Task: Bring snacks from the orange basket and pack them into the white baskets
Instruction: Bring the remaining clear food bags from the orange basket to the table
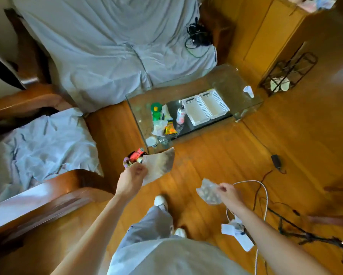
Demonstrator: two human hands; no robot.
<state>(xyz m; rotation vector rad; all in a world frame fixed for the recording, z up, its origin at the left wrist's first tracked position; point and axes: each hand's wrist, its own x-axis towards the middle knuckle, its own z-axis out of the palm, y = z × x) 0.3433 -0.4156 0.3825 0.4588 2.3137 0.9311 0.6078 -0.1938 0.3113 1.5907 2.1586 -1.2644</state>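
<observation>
My left hand (132, 178) grips a flat silvery snack pouch (160, 165) above the floor, near the glass table's corner. Just behind it a basket of snacks (136, 155) sits on the floor, mostly hidden by the pouch and hand; its colour cannot be made out. My right hand (229, 192) pinches a clear bag of small snacks (208, 192) lower right. Two white baskets (205, 106) stand side by side on the glass table (244, 108), with nothing visible inside them.
On the table's left part lie a green bottle (156, 113), a pink bottle (180, 115), an orange snack pack (170, 129) and wrappers. A sheet-covered sofa (111, 52) and armchair (45, 139) stand left. Cables (263, 187) and a tripod leg (297, 229) cross the floor right.
</observation>
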